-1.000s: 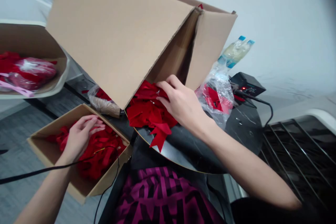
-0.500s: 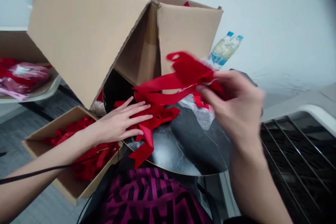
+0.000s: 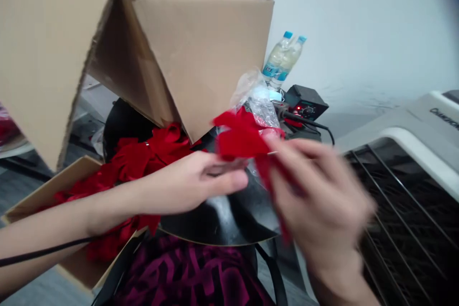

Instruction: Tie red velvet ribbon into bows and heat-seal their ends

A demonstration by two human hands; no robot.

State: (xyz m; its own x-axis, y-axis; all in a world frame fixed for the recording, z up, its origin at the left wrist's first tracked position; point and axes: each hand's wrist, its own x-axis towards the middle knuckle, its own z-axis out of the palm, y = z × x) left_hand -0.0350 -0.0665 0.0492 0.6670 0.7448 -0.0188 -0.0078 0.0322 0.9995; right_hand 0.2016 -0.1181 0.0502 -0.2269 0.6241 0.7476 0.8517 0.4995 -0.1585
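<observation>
Both my hands hold one red ribbon bow (image 3: 241, 137) in front of me, above the round black table (image 3: 229, 217). My left hand (image 3: 193, 182) pinches the bow's left side between thumb and fingers. My right hand (image 3: 319, 201) is blurred by motion and grips the bow's right side, with a red tail hanging below it. A heap of red bows (image 3: 147, 153) lies on the table under the flap of a big cardboard box (image 3: 201, 52). A smaller open box of red bows (image 3: 43, 191) sits low at the left.
A clear plastic bag (image 3: 256, 98) with red pieces lies behind the bow. Two water bottles (image 3: 283, 60) and a small black device with a red light (image 3: 304, 103) stand at the back. A white appliance with a black grille (image 3: 405, 186) fills the right side.
My left hand left the heap of bows and came up to the bow in my right hand. The right hand brought the bow lower and closer. The camera turned right.
</observation>
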